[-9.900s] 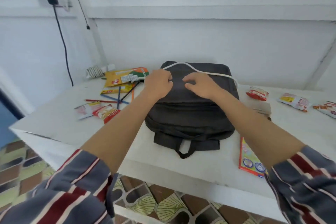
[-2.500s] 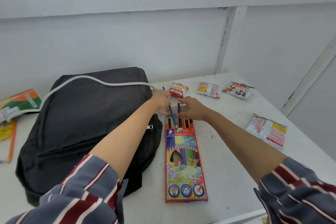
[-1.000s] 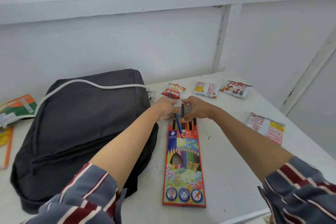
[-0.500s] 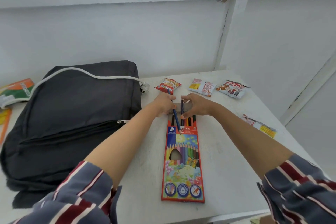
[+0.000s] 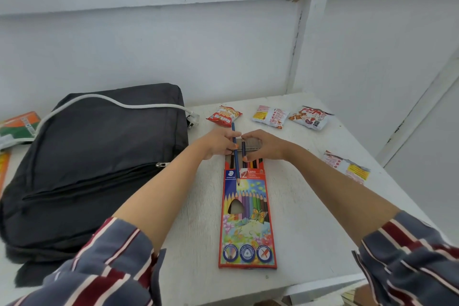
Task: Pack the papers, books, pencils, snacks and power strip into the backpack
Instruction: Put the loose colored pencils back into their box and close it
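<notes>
From the head view, the left hand has its grip pinched on a blue pencil, tip down over the mouth of the pencil box. The right hand has its grip curled on the box's open flap, steadying it flat on the counter. To do this step well, the pencil should be lined up with the free slot and slid in low and straight, with the flap held wide so nothing snags. The backpack lies just left of the box, a white cable draped across it. The hands hide the slots, so free room cannot be judged. The backpack's main opening is not visible, and the books at the left edge are cut off.
</notes>
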